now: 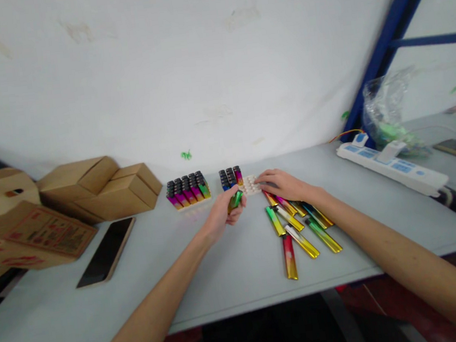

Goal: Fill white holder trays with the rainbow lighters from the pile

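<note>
My left hand (226, 210) is closed around a green-and-gold lighter (235, 199), holding it just in front of a white tray (250, 185). That tray has a few upright lighters (231, 176) at its left end. My right hand (281, 183) rests flat with its fingertips on the tray's bare right part. Several loose metallic lighters (300, 228) lie on the table just below my right wrist. A second tray full of upright lighters (188, 190) stands further left.
Brown cardboard boxes (98, 188) sit at the back left, with a dark phone (106, 251) lying in front of them. A white power strip (392, 168) and a clear plastic bag (387, 106) are at the right. The grey table (223, 270) meets a white wall.
</note>
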A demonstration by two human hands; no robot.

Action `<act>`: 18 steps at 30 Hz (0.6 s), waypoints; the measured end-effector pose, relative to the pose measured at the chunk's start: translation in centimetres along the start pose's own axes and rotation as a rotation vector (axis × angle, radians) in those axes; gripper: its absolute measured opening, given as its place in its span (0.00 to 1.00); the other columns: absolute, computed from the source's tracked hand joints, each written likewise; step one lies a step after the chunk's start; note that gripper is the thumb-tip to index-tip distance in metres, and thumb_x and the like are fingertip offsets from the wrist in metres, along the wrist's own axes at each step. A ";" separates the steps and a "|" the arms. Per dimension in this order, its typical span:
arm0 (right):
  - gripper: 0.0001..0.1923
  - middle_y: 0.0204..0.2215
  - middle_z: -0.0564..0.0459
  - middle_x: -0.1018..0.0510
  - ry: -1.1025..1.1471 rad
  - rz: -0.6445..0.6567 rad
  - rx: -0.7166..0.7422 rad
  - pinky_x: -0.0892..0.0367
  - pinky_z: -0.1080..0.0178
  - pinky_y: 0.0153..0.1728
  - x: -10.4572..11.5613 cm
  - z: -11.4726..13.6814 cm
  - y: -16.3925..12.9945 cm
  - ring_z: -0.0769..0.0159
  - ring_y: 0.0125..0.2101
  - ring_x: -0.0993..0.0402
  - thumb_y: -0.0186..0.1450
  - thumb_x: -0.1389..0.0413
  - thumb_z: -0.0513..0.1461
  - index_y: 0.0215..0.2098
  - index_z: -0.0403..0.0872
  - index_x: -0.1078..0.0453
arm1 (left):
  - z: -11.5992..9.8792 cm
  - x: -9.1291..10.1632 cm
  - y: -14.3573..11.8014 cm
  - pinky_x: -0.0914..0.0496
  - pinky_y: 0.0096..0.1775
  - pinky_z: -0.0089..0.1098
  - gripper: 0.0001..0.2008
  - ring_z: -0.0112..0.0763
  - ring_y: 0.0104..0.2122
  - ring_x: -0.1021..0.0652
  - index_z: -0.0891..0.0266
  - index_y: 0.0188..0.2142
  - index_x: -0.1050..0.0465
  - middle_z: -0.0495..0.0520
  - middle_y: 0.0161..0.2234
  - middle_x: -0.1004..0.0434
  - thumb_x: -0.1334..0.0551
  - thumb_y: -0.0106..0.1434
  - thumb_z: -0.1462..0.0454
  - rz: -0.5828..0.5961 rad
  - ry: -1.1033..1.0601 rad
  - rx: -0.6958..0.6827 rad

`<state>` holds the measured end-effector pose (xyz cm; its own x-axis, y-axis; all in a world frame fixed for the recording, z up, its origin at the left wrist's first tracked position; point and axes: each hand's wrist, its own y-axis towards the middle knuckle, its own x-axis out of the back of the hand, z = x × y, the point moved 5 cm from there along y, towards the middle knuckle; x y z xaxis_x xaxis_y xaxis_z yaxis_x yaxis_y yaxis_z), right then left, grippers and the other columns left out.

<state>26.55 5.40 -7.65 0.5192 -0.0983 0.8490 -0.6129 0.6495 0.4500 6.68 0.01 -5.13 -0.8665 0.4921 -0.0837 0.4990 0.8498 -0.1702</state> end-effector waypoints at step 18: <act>0.17 0.50 0.41 0.20 -0.017 0.007 -0.005 0.30 0.50 0.56 0.1 0.1 -0.1 0.55 0.51 0.24 0.76 0.50 0.42 0.56 0.47 0.25 | 1.2 0.1 -0.1 0.58 0.18 0.25 0.18 0.21 0.16 0.56 0.58 0.21 0.47 0.41 0.18 0.56 0.53 0.66 0.55 -0.078 -0.083 0.093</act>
<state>26.57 5.25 -7.56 0.5047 -0.1062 0.8567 -0.6137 0.6538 0.4426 6.55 -0.26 -6.28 -0.9026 0.4047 -0.1466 0.4300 0.8617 -0.2693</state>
